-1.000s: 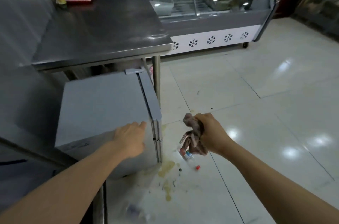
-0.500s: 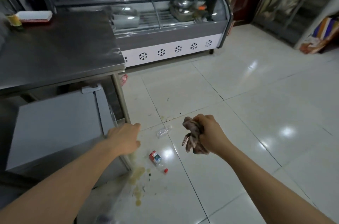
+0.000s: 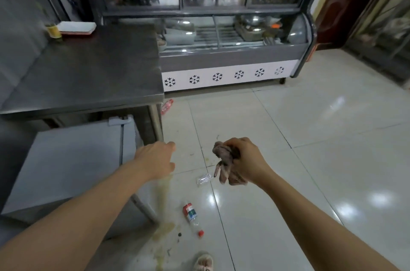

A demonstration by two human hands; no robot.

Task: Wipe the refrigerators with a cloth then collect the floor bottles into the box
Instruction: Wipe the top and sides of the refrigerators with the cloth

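Right hand [image 3: 246, 161] clenches the crumpled brownish cloth [image 3: 224, 160]; left hand [image 3: 158, 161] loose, empty. Beside the small grey fridge [image 3: 66, 166], that yellowish floor spill [image 3: 163, 229] could cause a slip.

Steel table [image 3: 88, 75] (trays [image 3: 76, 28] atop)

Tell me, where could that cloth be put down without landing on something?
The steel table is bare from its front edge back to the trays and yellow cup. The small fridge has a bare top too. The floor below the hands is crowded: two bottles and a yellowish spill.
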